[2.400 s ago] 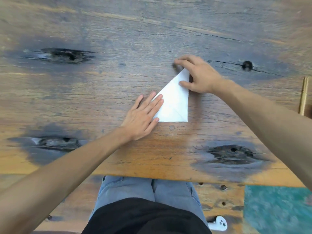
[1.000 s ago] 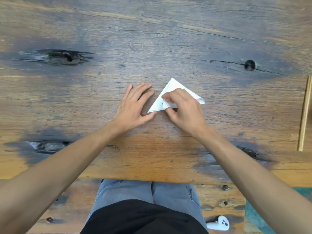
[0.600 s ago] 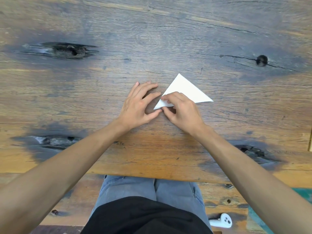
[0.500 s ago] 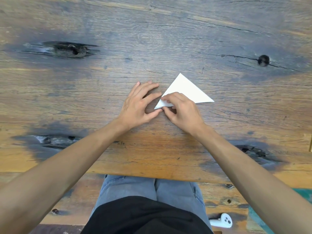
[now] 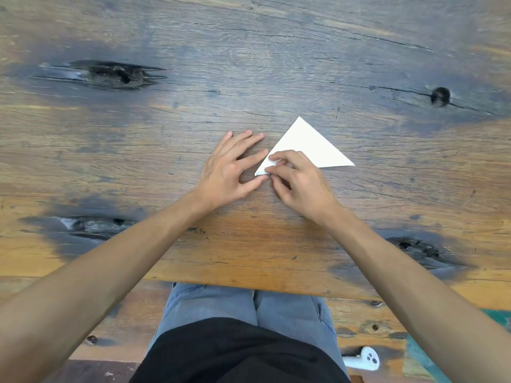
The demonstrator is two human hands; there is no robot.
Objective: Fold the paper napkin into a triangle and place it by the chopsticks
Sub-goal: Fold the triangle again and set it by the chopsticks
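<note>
A white paper napkin (image 5: 308, 145), folded into a triangle, lies flat on the wooden table (image 5: 249, 64) just right of centre, apex pointing away from me. My right hand (image 5: 297, 181) pinches its near left corner between thumb and fingers. My left hand (image 5: 232, 167) rests flat on the wood beside that corner, fingers spread, thumb tip touching the napkin's point. The chopsticks are out of view.
Dark knots and cracks mark the tabletop, with a round hole (image 5: 440, 96) at the right. The table's near edge (image 5: 249, 283) runs above my lap. A white controller (image 5: 363, 361) lies on the floor below, beside a teal patch (image 5: 423, 357).
The napkin was turned from pointing up-right to lying as a wide triangle. My right hand moved from its top corner to its near left corner; the left slid off beside it. The chopsticks left the frame.
</note>
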